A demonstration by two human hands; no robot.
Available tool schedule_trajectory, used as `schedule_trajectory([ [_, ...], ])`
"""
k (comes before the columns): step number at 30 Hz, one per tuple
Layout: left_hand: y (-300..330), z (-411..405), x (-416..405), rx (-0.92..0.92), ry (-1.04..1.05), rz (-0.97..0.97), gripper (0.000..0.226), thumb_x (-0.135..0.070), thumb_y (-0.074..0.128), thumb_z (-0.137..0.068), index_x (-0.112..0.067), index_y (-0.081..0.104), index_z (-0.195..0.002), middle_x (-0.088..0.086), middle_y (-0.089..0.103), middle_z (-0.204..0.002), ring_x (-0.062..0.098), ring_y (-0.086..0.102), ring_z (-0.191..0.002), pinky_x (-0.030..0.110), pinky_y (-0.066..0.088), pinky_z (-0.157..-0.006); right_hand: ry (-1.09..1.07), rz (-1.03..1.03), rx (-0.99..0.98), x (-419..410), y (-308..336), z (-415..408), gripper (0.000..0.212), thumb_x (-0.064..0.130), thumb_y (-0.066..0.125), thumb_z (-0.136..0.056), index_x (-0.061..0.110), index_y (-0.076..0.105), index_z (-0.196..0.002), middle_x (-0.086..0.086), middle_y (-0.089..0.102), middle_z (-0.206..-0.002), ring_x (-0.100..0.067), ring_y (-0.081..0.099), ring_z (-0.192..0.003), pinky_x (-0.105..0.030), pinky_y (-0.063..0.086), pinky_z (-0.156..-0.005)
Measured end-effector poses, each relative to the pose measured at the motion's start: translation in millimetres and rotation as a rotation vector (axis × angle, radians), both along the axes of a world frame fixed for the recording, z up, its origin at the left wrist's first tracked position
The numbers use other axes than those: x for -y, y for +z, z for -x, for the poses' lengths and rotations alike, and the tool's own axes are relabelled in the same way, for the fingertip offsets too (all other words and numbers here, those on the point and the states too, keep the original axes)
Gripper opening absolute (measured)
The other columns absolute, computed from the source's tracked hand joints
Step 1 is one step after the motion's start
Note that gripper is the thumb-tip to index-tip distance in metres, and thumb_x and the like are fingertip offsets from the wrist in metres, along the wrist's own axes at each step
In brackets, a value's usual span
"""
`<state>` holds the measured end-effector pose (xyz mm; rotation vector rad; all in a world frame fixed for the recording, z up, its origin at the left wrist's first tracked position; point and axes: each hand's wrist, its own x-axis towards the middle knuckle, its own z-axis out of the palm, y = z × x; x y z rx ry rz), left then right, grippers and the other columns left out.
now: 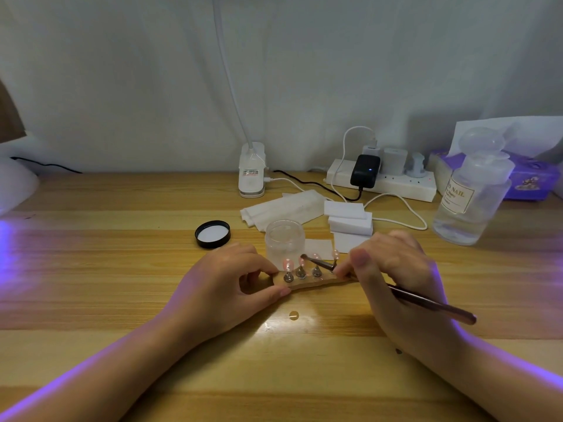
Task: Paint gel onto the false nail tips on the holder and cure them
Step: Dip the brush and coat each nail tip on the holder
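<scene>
Head view: left hand [231, 278] pinching the left end of the wooden nail holder [310, 281] between thumb and curled fingers, at table [122, 269] centre. Right hand [399, 269] gripping a gel brush [426, 303], fingers curled round the shaft, bristle end resting on a pink nail tip [302, 262] in the row standing on metal pegs. Just behind the holder, at twelve o'clock, an open clear jar [285, 239], contents clear and hard to tell; its black lid [212, 234] lying upturned at ten o'clock. At two o'clock, a clear pump bottle [472, 193] partly filled with colourless liquid. Between them, white wipes [283, 208] and foam blocks [348, 219]. Violet glow from nine o'clock.
</scene>
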<state>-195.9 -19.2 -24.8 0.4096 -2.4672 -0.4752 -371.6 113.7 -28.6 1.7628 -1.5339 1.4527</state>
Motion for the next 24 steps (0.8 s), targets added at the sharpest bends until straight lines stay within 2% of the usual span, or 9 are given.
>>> schedule_trajectory([
  [5,-1.1,0.5,0.8,-0.001,0.005,-0.003,0.038,-0.058,0.055,-0.072,-0.026,0.071,-0.084,-0.018,0.049,-0.064,0.003,0.048,-0.064,0.024,0.041,-0.053,0.044,0.018,0.036,-4.6,0.1,-0.5,0.059,0.04,0.028,-0.099,0.014,0.066,-0.062,0.007,0.062,-0.058,-0.007,0.057,-0.058,-0.037,0.039,-0.074],
  [10,-1.3,0.1,0.3,-0.007,0.006,-0.005,0.038,-0.058,0.055,-0.072,-0.025,0.071,-0.083,-0.019,0.048,-0.064,0.002,0.046,-0.063,0.026,0.042,-0.052,0.002,-0.046,0.064,-2.1,0.2,-0.7,0.056,0.043,0.028,-0.097,0.015,0.067,-0.067,0.007,0.063,-0.062,-0.004,0.057,-0.064,-0.035,0.039,-0.074],
  [15,-0.8,0.6,0.1,-0.014,0.001,-0.014,0.039,-0.057,0.056,-0.072,-0.023,0.071,-0.082,-0.016,0.049,-0.063,0.004,0.047,-0.063,0.026,0.041,-0.053,0.07,-0.028,0.126,-5.3,0.4,-3.1,0.061,0.044,0.028,-0.098,0.013,0.064,-0.06,0.007,0.06,-0.055,-0.003,0.056,-0.058,-0.03,0.037,-0.076],
  [21,-0.1,0.1,-0.7,-0.012,0.004,-0.015,0.039,-0.057,0.055,-0.071,-0.023,0.071,-0.083,-0.017,0.05,-0.064,0.006,0.048,-0.064,0.031,0.045,-0.052,0.022,-0.065,0.178,-3.7,1.7,-3.4,0.054,0.044,0.03,-0.096,0.016,0.066,-0.067,0.008,0.062,-0.062,0.007,0.054,-0.074,-0.022,0.038,-0.073],
  [24,-0.3,0.2,-0.7,-0.006,-0.003,-0.012,0.039,-0.057,0.055,-0.072,-0.024,0.072,-0.084,-0.018,0.049,-0.064,0.005,0.047,-0.063,0.029,0.044,-0.053,0.058,-0.097,0.194,-5.1,1.1,-4.3,0.054,0.045,0.03,-0.095,0.017,0.065,-0.066,0.01,0.062,-0.06,0.003,0.057,-0.068,-0.026,0.038,-0.075],
])
